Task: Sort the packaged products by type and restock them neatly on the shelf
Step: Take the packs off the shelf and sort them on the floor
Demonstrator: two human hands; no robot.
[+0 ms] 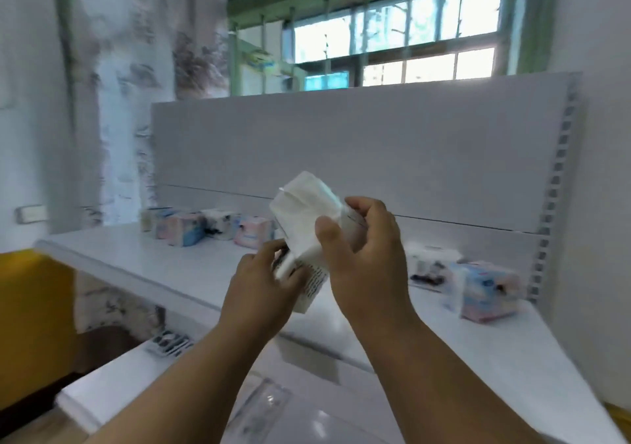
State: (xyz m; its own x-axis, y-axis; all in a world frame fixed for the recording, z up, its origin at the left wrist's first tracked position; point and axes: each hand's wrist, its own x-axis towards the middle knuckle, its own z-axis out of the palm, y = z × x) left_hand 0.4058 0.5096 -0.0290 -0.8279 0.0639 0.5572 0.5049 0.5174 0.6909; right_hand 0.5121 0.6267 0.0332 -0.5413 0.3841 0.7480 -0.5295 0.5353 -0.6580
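Both hands hold a white tissue pack (pixel 302 204) in the air above the white shelf (pixel 143 266). My left hand (pixel 263 286) grips its lower end, where black print shows. My right hand (pixel 362 249) curls round its upper right side, thumb on the front. A row of pink, blue and black-and-white packs (pixel 205 226) stands at the shelf's back left. Two more packs stand at the right: a black-and-white one (pixel 428 266) and a pink-and-blue one (pixel 486 293). The frame is blurred.
The shelf's grey back panel (pixel 375 143) rises behind, with a slotted upright (pixel 553 187) at its right edge. A lower shelf (pixel 112 389) holds a small dark-patterned pack (pixel 169 341) and a clear packet (pixel 263 409). A yellow object (pixel 30 324) stands at the left. A window is above.
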